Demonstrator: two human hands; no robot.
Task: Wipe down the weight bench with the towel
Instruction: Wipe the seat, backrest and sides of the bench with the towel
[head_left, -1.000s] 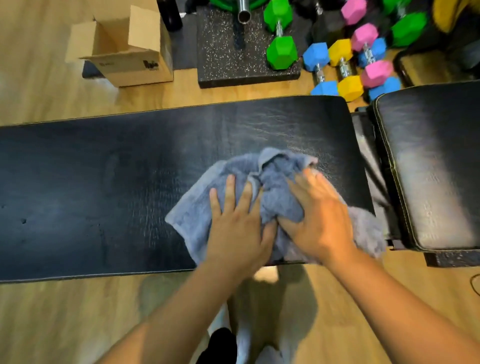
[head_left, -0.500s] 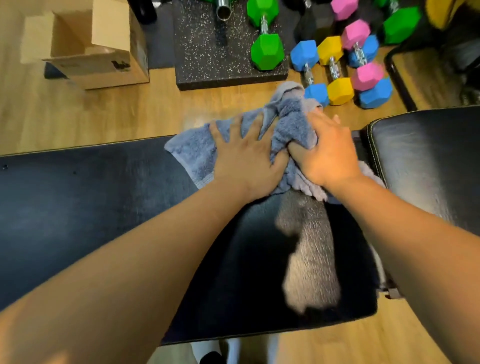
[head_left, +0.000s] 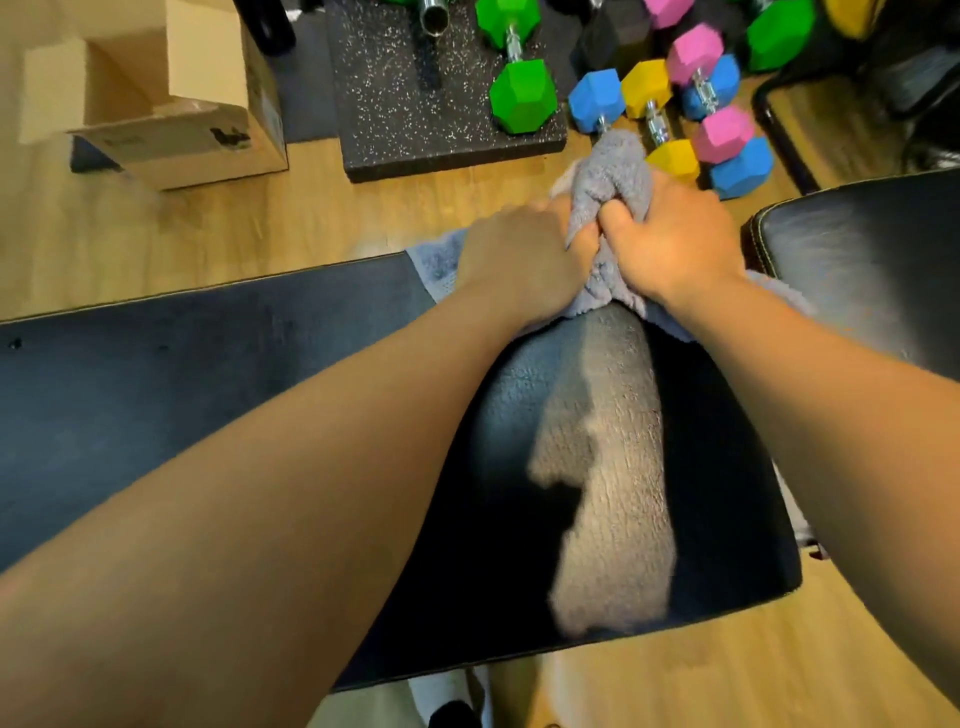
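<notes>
Nearest me lies the black cracked-vinyl weight bench (head_left: 260, 405). At its far edge the grey fluffy towel (head_left: 615, 171) is bunched, I judge to wrap the rim. My right hand (head_left: 675, 244) clutches the wad, thumb tucked in. My left hand (head_left: 519, 260) presses beside it; its fingertips are hidden, so I cannot tell its grip. Beyond are the wooden floor (head_left: 260, 218), a speckled black rubber mat (head_left: 405, 104), coloured hex dumbbells (head_left: 522, 101) and an open cardboard box (head_left: 171, 135).

Light wood floor (head_left: 208, 234), open cardboard box (head_left: 171, 119) far left, black speckled rubber mat (head_left: 415, 104), coloured hex dumbbells (head_left: 647, 88) beside it
</notes>
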